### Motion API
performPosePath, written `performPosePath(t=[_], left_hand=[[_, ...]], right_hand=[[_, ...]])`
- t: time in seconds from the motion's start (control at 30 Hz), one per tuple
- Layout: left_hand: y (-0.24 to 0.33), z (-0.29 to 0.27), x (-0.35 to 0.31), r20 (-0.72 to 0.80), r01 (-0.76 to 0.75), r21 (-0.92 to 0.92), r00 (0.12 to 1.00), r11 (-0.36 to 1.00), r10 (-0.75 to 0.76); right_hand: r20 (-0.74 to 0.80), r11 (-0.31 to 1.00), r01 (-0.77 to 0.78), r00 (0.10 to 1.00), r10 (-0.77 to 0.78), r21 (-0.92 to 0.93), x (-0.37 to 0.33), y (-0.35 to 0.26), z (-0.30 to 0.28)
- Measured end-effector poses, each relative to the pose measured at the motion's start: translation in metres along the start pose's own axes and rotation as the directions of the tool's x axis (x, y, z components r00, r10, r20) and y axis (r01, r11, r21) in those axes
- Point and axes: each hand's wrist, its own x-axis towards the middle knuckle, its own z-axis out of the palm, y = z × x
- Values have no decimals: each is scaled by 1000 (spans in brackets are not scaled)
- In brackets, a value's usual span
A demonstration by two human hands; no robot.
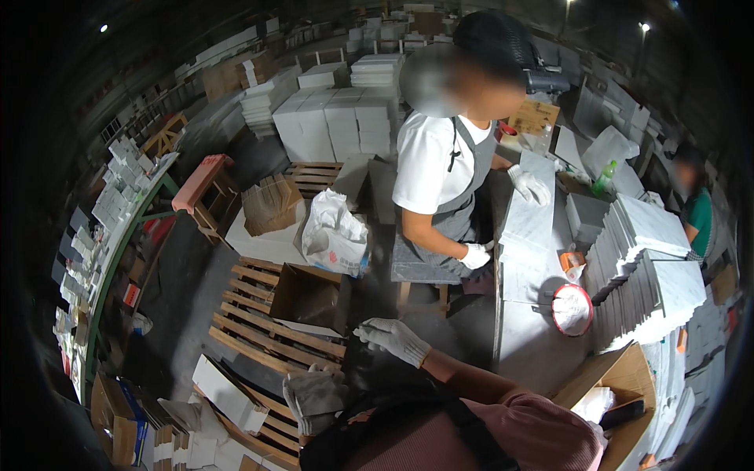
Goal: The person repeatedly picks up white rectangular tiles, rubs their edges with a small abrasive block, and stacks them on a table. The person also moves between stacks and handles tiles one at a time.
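Observation:
In a white work glove, my right hand (pixel 395 339) reaches left across my front, above the floor beside an open cardboard box (pixel 312 297). Its fingers stretch out with nothing visible in them. My left hand (pixel 314 396), in a greyish glove, is low by my body next to a dark strap, over the edge of a wooden pallet (pixel 259 310). Shadow blurs its fingers, so their closure is unclear. The open box sits on that pallet, touched by neither hand.
A co-worker (pixel 448 169) in white gloves stands at a bench (pixel 530 322) bearing pale stone slabs. Stacked tiles (pixel 656 290) and a red-rimmed bucket (pixel 572 309) are to the right. A white sack (pixel 335 230) stands ahead; a long rack (pixel 129 228) runs along the left.

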Motion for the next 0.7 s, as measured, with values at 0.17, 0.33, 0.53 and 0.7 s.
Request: performPosePath(t=[0.17, 0.33, 0.53, 0.7], left_hand=[[9, 5, -1, 220, 240, -734, 969, 636, -112], [-14, 23, 15, 325, 322, -934, 946, 153, 0], [-3, 23, 22, 334, 329, -936, 942, 122, 23], [3, 24, 11, 44, 60, -528, 998, 847, -44]], right_hand=[[37, 992, 17, 999, -22, 127, 1, -12, 19], [226, 917, -73, 974, -19, 391, 11, 10, 38], [303, 887, -114, 953, -31, 448, 25, 14, 45], [338, 933, -34, 936, -96, 358, 40, 29, 59]])
